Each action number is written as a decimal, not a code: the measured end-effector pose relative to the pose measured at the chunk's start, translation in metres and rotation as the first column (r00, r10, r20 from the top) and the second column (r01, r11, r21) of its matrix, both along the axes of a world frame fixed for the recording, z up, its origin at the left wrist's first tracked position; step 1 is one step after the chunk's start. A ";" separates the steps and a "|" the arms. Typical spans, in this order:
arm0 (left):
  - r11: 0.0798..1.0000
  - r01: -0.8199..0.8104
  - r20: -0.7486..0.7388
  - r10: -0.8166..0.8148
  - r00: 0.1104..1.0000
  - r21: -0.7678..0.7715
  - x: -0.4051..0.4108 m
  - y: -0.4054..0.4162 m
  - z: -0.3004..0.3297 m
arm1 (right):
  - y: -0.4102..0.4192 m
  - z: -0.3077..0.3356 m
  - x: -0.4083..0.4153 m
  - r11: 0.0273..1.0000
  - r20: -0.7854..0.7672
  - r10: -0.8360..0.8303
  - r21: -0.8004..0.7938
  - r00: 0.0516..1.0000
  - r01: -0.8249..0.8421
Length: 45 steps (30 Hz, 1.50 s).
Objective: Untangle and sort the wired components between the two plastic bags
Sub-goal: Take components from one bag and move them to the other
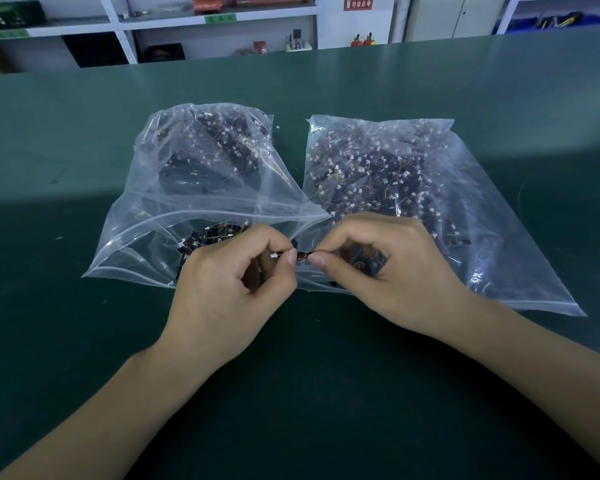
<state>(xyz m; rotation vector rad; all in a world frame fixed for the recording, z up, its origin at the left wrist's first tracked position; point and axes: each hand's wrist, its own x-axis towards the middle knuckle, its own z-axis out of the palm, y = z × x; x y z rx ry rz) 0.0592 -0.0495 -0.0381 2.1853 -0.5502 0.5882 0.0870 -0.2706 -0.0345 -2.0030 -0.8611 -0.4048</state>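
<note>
Head view: left hand (236,271), right hand (385,268) pinch wired component (300,255) over bags (499,209); shelves (174,26) behind.

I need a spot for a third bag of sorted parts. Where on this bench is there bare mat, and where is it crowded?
Bare mat lies left of the left bag, right of the right bag, and beyond both toward the shelving. Crowded: the middle, where the bags' edges meet, and their near mouths, where the left hand and right hand pinch a wired component.

- Left hand (234,289): bare, no glove, ring or watch.
- Right hand (388,271): bare likewise (short, unpainted nails).
- Both forearms uncovered; no sleeve in view.
</note>
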 end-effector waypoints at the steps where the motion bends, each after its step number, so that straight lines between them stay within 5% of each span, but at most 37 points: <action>1: 1.000 0.005 0.008 -0.006 1.000 0.008 0.000 0.000 0.000 | 0.000 0.000 0.000 1.000 -0.002 0.008 0.001 1.000 -0.008; 45: 0.996 0.031 0.064 -0.037 0.997 0.088 0.002 0.003 0.002 | 0.000 0.005 -0.001 0.999 -0.107 0.022 0.036 0.994 -0.018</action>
